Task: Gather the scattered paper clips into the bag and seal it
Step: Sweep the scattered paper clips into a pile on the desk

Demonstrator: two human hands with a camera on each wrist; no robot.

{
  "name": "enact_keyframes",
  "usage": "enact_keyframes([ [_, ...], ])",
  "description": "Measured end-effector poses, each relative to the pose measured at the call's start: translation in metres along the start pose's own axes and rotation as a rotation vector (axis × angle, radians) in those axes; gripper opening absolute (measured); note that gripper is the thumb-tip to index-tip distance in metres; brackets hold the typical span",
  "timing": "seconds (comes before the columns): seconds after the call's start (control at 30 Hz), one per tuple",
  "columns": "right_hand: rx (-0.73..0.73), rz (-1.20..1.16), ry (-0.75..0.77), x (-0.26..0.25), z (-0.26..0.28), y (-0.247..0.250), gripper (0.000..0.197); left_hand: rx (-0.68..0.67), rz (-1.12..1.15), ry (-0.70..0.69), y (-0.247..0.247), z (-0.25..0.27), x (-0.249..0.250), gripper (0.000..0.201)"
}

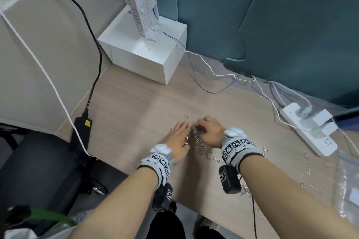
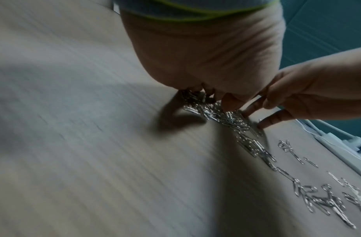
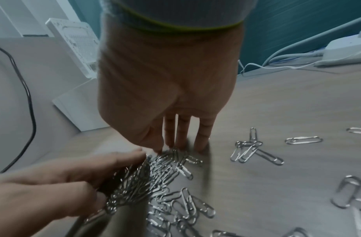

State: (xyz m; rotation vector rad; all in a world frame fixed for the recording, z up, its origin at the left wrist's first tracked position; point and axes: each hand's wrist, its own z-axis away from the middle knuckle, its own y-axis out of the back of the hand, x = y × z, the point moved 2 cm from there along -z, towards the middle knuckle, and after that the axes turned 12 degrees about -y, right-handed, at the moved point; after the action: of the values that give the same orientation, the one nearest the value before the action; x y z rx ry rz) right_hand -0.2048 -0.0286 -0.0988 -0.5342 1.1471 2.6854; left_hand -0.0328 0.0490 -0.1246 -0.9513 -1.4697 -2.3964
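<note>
Head view: both hands on the desk (image 1: 136, 103), facing each other across a pile of paper clips (image 1: 200, 141). Left hand (image 1: 177, 137) lies edge-down, fingers straight and pressed together, touching the left side of the pile. Right hand (image 1: 210, 132) is on the pile's right side, fingers bent down onto the clips. One stray clip (image 1: 186, 116) sits just beyond the left fingertips; loose clips trail right of the pile toward the clear plastic bag (image 1: 347, 180), which lies flat at the desk's right edge. Can't tell if the bag is open. Beyond the pile: white box (image 1: 143, 54) with a white router (image 1: 142, 6) standing on it, teal curtain (image 1: 272, 15) behind. Power strip (image 1: 308, 132) is right of the pile, black adapter (image 1: 81, 132) left of it at the desk edge.

Left wrist view: blurry. Left palm fills the top, fingertips curled into the pile (image 2: 226, 118). Right hand's fingers (image 2: 252, 107) come in from the right, tips on the wood touching the pile, slightly spread. More clips scattered lower right.

Right wrist view: right hand (image 3: 165, 83) points down, fingers straight, close together, tips at the pile's far edge (image 3: 175, 158). Left hand (image 3: 60, 181) enters lower left, fingers together, clips heaped against them, likely cupping rather than pinching. Single clips lie right of the pile. Router and box sit behind, left of the pile.
</note>
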Motion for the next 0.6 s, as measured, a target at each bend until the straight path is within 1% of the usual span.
enact_keyframes([
  [0.03,-0.012,-0.007,-0.001,0.004,0.002,0.002,0.043,0.032,0.018,-0.008,-0.001,0.004,0.005,0.076],
  [0.07,-0.012,-0.001,-0.007,0.008,0.006,0.005,0.04,0.1,0.003,0.01,0.003,0.006,0.008,0.073],
  [0.1,0.005,0.007,-0.022,0.013,0.008,0.008,0.04,0.194,-0.062,0.055,0.01,0.01,0.01,0.067],
  [0.13,0.04,0.004,-0.04,0.02,0.011,0.011,0.04,0.282,-0.152,0.128,0.018,0.013,0.013,0.059],
  [0.17,0.073,0.002,-0.061,0.027,0.016,0.013,0.04,0.337,-0.219,0.208,0.025,0.015,0.017,0.051],
  [0.2,0.093,0.007,-0.075,0.034,0.019,0.013,0.04,0.357,-0.235,0.275,0.03,0.017,0.021,0.044],
  [0.27,0.076,0.011,-0.084,0.044,0.028,0.01,0.048,0.347,-0.18,0.351,0.031,0.015,0.031,0.035],
  [0.33,0.031,-0.017,-0.079,0.049,0.037,0.004,0.061,0.318,-0.108,0.367,0.021,0.008,0.042,0.039],
  [0.37,0.011,-0.025,-0.071,0.046,0.041,0.002,0.061,0.303,-0.067,0.361,0.015,0.005,0.048,0.042],
  [0.43,-0.009,-0.048,-0.054,0.05,0.048,-0.003,0.048,0.261,-0.028,0.313,0.001,-0.002,0.069,0.046],
  [0.5,-0.013,-0.086,-0.039,0.055,0.052,-0.004,0.037,0.23,-0.008,0.271,-0.005,-0.01,0.082,0.041],
  [0.57,0.033,-0.146,-0.045,0.065,0.058,0.003,0.035,0.239,-0.028,0.236,-0.002,-0.018,0.083,0.033],
  [0.6,0.088,-0.155,-0.07,0.072,0.062,0.009,0.034,0.264,-0.063,0.226,0.003,-0.022,0.08,0.032],
])
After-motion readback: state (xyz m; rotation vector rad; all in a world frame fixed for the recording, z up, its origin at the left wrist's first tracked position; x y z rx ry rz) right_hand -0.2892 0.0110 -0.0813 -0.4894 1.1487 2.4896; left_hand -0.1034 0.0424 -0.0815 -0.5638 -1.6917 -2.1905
